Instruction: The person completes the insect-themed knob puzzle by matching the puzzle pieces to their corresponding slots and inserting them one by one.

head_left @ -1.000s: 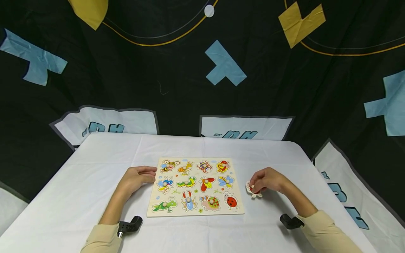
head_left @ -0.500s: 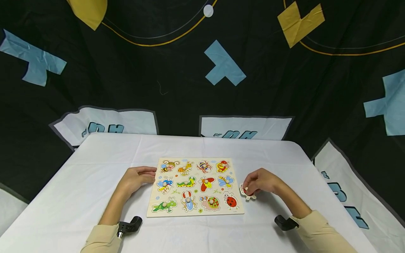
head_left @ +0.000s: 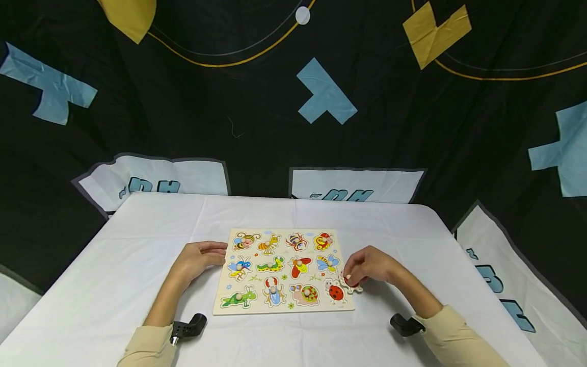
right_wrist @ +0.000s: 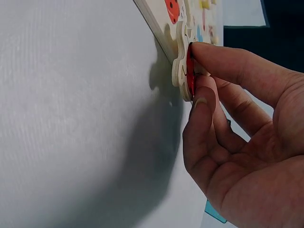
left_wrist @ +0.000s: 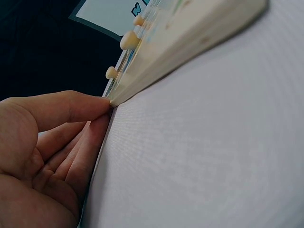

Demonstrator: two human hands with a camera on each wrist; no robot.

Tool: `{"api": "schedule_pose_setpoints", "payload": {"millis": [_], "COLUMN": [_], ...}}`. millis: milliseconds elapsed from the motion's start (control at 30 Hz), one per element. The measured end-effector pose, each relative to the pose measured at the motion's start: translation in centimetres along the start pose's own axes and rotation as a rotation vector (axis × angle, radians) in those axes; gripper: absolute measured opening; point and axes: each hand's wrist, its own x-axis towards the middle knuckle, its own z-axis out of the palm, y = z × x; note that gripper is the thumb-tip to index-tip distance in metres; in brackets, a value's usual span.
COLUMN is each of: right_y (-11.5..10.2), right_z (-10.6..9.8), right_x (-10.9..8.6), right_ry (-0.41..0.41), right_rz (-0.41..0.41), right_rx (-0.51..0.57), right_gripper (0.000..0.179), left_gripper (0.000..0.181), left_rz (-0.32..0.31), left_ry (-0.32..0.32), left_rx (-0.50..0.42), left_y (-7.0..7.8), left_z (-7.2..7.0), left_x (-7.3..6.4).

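A wooden peg puzzle board (head_left: 285,277) with several insect pictures lies on the white tablecloth. At its left edge my left hand (head_left: 198,261) rests with fairly straight fingers; in the left wrist view the fingertips (left_wrist: 105,105) touch the board's edge. My right hand (head_left: 370,265) pinches a red ladybug puzzle piece (head_left: 352,286) between thumb and fingers. The piece hangs over the board's right edge, beside the printed ladybug picture (head_left: 336,292). In the right wrist view the ladybug piece (right_wrist: 181,69) is seen edge-on above the cloth, and the fingers partly cover its red face.
Wooden knobs (left_wrist: 129,41) stand up from the other insect pieces on the board. White cloth (head_left: 257,341) covers the table around it. A dark curtain (head_left: 257,132) with blue and yellow patches hangs behind the table. Each wrist carries a black camera mount (head_left: 189,327).
My right hand has moved left with the ladybug piece, from the cloth beside the board to over the board's right edge. The left hand and the board have stayed in place.
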Motion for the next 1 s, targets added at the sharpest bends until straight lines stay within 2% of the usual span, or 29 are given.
{"api": "schedule_pose_setpoints", "payload": {"millis": [267, 1000], "right_y": [-0.4, -1.4], "right_z": [0.8, 2.5], "right_x": [0.1, 0.4], "right_ry": [-0.001, -0.066], "right_rz": [0.003, -0.016], "right_rx": [-0.017, -0.004], "right_gripper": [0.020, 0.019], "left_gripper": [0.046, 0.046], "left_rz": [-0.006, -0.006], "left_ry": [0.001, 0.000], "left_rx": [0.010, -0.004], "left_y": [0.1, -0.1], "left_z": [0.0, 0.0], "left_x": [0.0, 0.0]}}
